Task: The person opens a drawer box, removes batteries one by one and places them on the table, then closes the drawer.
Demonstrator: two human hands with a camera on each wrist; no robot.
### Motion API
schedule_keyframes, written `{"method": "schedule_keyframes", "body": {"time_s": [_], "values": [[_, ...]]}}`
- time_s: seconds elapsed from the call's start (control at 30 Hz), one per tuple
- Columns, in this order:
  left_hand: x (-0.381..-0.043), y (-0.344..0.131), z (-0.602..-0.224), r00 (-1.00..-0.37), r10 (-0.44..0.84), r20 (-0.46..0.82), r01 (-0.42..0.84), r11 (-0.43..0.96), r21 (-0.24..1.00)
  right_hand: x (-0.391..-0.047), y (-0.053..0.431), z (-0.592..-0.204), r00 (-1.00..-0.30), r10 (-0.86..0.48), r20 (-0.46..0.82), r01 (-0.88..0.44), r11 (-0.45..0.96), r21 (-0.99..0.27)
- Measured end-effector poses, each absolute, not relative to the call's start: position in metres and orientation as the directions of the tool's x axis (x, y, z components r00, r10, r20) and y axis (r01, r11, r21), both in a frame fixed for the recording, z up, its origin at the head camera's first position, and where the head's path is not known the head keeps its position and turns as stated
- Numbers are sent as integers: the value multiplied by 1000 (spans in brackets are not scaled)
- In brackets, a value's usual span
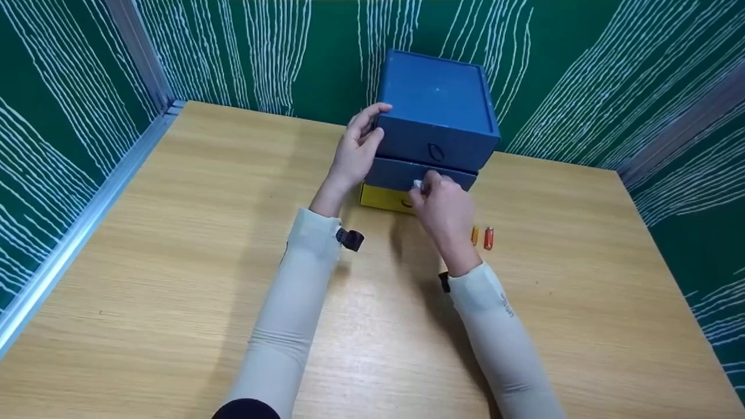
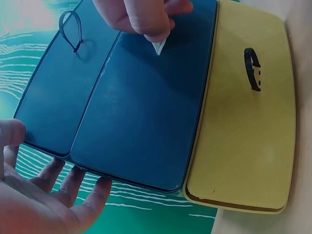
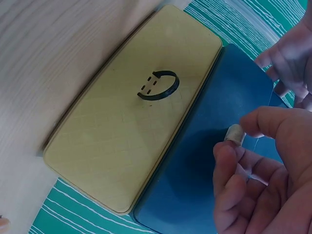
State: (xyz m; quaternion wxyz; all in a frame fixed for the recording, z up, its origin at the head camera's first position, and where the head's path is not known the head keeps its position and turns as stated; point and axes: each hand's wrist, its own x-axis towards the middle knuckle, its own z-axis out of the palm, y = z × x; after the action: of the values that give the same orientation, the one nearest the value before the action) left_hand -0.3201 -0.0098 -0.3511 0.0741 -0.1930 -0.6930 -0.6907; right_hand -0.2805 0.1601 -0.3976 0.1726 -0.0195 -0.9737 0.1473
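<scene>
Yellow drawer front (image 3: 112, 141), long edge along desk (image 3: 39, 63); black loop handle (image 3: 169, 92). Blue drawer front (image 3: 234, 87), adjoining opposite long edge. Right hand (image 3: 282, 165), pinching white tab (image 3: 235, 132) before blue front. Left hand (image 3: 291, 66), at blue front's short edge. Green wall (image 3: 234, 22), white-lined.

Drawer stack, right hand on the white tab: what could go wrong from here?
1. The right hand pinches only a small white tab, so the grip might slip under a pull.
2. The left hand braces only the left side of the stack; a pull could twist or drag it.
3. The red cylinder and orange cylinder lie loose beside the right wrist; a sideways move could knock them rolling.
</scene>
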Motion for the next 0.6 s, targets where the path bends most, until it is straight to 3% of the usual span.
{"method": "schedule_keyframes", "body": {"time_s": [0.6], "values": [[-320, -13, -346, -922, 168, 348, 349, -25, 937, -265, 159, -402, -904, -8, 428, -109, 971, -212]]}}
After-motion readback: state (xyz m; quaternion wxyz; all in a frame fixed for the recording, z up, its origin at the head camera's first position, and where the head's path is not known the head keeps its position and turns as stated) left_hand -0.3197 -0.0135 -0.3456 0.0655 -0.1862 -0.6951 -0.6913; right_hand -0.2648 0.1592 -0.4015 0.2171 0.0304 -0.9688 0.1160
